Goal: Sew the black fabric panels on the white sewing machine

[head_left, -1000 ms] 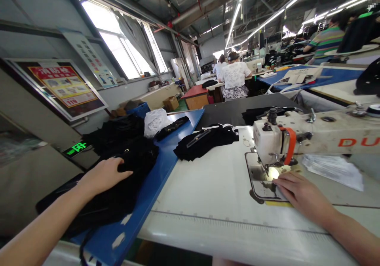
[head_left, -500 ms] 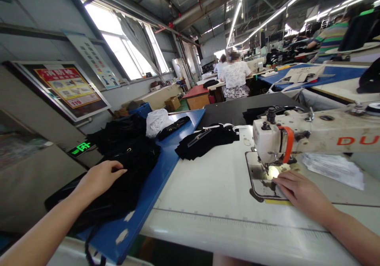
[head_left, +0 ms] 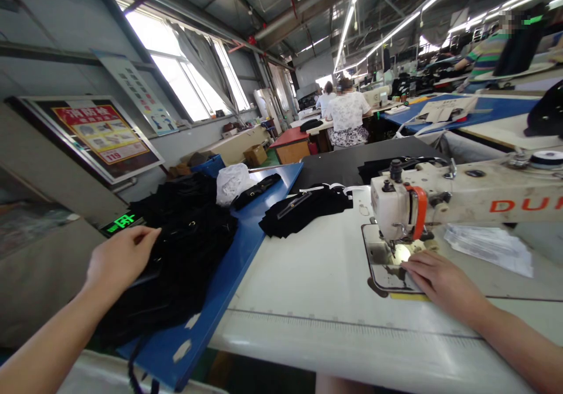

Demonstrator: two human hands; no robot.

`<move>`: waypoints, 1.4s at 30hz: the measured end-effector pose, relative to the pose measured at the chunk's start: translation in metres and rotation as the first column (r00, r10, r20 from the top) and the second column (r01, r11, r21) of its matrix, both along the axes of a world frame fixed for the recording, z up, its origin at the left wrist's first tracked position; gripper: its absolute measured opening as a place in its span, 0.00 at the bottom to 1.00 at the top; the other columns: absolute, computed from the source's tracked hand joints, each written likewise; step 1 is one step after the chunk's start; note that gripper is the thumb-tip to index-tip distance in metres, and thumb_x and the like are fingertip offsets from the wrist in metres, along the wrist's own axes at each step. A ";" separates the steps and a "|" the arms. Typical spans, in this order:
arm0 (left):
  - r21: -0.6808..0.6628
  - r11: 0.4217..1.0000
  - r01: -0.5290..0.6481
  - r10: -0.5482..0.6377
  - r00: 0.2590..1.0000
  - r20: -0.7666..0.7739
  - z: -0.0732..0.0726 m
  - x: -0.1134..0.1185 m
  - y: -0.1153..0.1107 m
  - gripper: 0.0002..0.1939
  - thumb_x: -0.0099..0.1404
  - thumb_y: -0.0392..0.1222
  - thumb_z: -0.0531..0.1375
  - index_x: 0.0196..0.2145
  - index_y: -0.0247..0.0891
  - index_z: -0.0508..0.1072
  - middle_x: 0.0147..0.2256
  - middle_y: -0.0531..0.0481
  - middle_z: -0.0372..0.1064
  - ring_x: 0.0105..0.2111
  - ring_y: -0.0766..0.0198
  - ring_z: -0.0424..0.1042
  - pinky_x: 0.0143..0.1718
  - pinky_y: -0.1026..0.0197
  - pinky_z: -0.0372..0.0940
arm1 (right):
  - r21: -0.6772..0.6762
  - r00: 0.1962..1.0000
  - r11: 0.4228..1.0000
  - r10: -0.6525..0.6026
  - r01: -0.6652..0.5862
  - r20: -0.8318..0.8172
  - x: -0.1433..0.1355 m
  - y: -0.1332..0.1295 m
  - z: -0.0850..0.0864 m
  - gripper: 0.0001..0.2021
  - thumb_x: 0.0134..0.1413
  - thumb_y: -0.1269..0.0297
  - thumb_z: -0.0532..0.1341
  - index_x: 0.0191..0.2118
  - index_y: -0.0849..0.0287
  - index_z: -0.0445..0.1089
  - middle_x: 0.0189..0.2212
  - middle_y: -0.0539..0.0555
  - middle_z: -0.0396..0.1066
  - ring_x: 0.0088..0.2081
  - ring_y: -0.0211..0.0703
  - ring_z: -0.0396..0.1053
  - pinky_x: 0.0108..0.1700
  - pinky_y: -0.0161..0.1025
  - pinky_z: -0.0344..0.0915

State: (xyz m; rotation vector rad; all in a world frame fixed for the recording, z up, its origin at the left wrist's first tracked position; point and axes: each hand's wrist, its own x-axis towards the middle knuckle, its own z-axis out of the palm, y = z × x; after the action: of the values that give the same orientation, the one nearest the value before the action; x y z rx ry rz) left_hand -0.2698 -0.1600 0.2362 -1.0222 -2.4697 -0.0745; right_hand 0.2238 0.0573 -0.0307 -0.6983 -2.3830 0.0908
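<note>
Two bare hands are at the workstation. Left hand (head_left: 125, 253), 8 o'clock: thumb and fingertips drawn close together above the black fabric pile (head_left: 189, 277) on the blue table (head_left: 248, 235); whether cloth is gripped cannot be told. Right hand (head_left: 444, 277), 4 o'clock: fingers together at the needle plate (head_left: 376, 252) of the sewing machine (head_left: 461, 189), thumb hidden; its hold cannot be told. Containers: white plastic bag (head_left: 232, 184), 9 o'clock, beside the pile, contents indistinct; cardboard box (head_left: 255, 155), between 10 and 11 o'clock, contents unreadable at this size
</note>
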 end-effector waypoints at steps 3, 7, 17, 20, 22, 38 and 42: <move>0.024 0.989 0.146 -0.141 0.980 -0.142 -0.001 0.042 0.009 0.25 0.67 0.50 0.39 0.43 0.36 0.72 0.45 0.43 0.72 0.43 0.54 0.70 0.44 0.57 0.63 | -0.011 1.000 1.000 0.002 -0.002 -0.010 -0.001 -0.001 0.003 0.14 0.65 0.67 0.51 0.39 0.57 0.76 0.36 0.56 0.74 0.38 0.46 0.70 0.41 0.42 0.68; -0.012 0.892 0.452 -0.450 0.891 0.056 -0.051 0.109 0.043 0.21 0.66 0.53 0.43 0.39 0.42 0.71 0.41 0.47 0.73 0.41 0.55 0.71 0.44 0.58 0.63 | -0.006 1.000 1.000 -0.012 0.012 0.009 -0.003 -0.002 0.009 0.15 0.64 0.70 0.52 0.37 0.57 0.77 0.34 0.57 0.73 0.38 0.46 0.69 0.41 0.42 0.67; 0.330 0.666 0.669 -0.641 0.288 0.711 -0.220 0.278 0.137 0.12 0.66 0.49 0.50 0.32 0.43 0.70 0.26 0.52 0.71 0.27 0.60 0.71 0.30 0.60 0.64 | -0.055 0.995 0.994 -0.096 0.098 0.036 0.000 -0.010 0.024 0.13 0.62 0.72 0.54 0.33 0.57 0.75 0.31 0.55 0.73 0.36 0.45 0.67 0.41 0.41 0.65; 0.377 0.654 0.656 -0.615 0.171 0.770 -0.215 0.283 0.140 0.16 0.67 0.53 0.49 0.35 0.43 0.71 0.23 0.54 0.69 0.23 0.62 0.70 0.28 0.60 0.65 | -0.057 0.988 0.988 -0.147 0.144 -0.049 0.021 -0.012 0.021 0.12 0.61 0.72 0.54 0.38 0.57 0.75 0.34 0.56 0.73 0.37 0.45 0.67 0.41 0.41 0.66; 0.410 0.628 0.661 -0.639 0.138 0.756 -0.213 0.274 0.136 0.19 0.68 0.56 0.47 0.39 0.43 0.72 0.27 0.51 0.72 0.26 0.61 0.73 0.30 0.59 0.68 | -0.050 0.970 0.974 -0.223 0.219 -0.099 0.043 -0.008 0.019 0.12 0.61 0.72 0.53 0.41 0.58 0.75 0.36 0.57 0.73 0.38 0.46 0.68 0.42 0.42 0.67; -0.092 0.202 0.975 -0.884 0.222 0.411 -0.234 0.235 0.137 0.29 0.69 0.55 0.52 0.65 0.49 0.55 0.65 0.48 0.52 0.65 0.52 0.53 0.63 0.44 0.52 | -0.018 0.803 0.823 -0.549 0.567 0.232 0.105 0.029 0.022 0.10 0.62 0.70 0.57 0.36 0.58 0.76 0.38 0.58 0.76 0.41 0.49 0.69 0.44 0.43 0.64; -0.131 0.193 0.972 -0.873 0.231 0.428 -0.232 0.233 0.143 0.29 0.69 0.56 0.50 0.65 0.49 0.54 0.66 0.48 0.50 0.65 0.52 0.51 0.63 0.43 0.51 | -0.041 0.819 0.826 -0.549 0.562 0.170 0.106 0.032 0.022 0.09 0.61 0.71 0.59 0.32 0.58 0.76 0.34 0.56 0.76 0.39 0.48 0.68 0.43 0.42 0.64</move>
State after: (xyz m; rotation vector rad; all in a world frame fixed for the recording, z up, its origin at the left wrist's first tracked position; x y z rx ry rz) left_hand -0.0370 -0.0174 0.0046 -2.7763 -1.5801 -0.1254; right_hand 0.3298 0.0889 -0.0086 -1.4668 -2.2199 -0.1111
